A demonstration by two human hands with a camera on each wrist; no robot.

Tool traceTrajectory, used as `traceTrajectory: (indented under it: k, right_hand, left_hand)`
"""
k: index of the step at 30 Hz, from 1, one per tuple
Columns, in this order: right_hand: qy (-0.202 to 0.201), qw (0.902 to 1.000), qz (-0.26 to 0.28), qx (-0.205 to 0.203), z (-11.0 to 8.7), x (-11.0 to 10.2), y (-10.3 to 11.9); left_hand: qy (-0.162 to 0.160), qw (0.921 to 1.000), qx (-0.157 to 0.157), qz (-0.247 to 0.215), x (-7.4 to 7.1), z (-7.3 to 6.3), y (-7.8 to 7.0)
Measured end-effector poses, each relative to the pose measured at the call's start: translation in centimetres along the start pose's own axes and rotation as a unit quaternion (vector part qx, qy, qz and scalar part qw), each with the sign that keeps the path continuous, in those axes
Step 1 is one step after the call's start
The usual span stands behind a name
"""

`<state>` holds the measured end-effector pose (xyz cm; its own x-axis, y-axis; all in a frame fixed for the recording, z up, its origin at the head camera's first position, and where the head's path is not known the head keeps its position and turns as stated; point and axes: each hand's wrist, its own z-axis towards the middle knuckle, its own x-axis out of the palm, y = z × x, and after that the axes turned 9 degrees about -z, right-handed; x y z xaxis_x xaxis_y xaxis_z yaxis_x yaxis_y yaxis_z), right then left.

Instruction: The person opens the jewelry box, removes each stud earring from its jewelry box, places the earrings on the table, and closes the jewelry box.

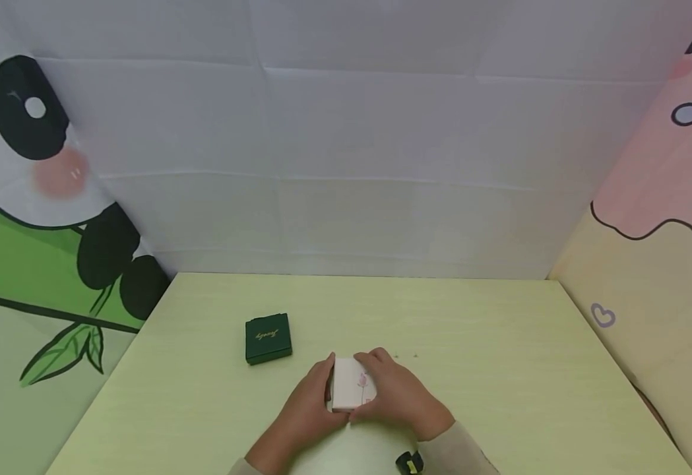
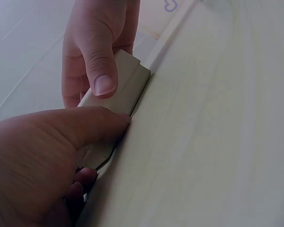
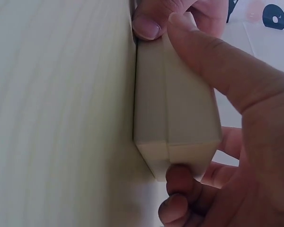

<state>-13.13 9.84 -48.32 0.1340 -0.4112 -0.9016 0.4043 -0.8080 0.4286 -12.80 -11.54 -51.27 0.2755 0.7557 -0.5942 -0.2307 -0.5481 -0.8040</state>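
Observation:
A small white box (image 1: pixel 346 386) with a pink flower printed on top sits low at the table's front middle, between both hands. My left hand (image 1: pixel 307 406) grips its left side, thumb at the near face and fingers along the side. From the right, my right hand (image 1: pixel 402 394) holds the box with thumb in front and fingers on the far edge. In the right wrist view a seam between lid and base runs along the box (image 3: pixel 187 109), and the right thumb (image 3: pixel 213 59) presses the lid part. The left thumb (image 2: pixel 97 125) lies low on the box, close to the tabletop.
A dark green box (image 1: pixel 268 338) with gold lettering lies on the pale table (image 1: pixel 500 356), beyond and left of the hands. Two tiny specks (image 1: pixel 406 356) lie beyond the right hand. A white cloth wall (image 1: pixel 357 165) stands behind the table, with cartoon-printed walls at the sides.

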Motion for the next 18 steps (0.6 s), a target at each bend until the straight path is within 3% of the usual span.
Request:
traceTrajectory:
  k: [18]
  right_hand:
    - [0.009, 0.9997, -0.022, -0.005, -0.27, -0.62, -0.16]
  left_hand:
    - [-0.002, 0.9999, 0.012, 0.008, 0.17, 0.06, 0.02]
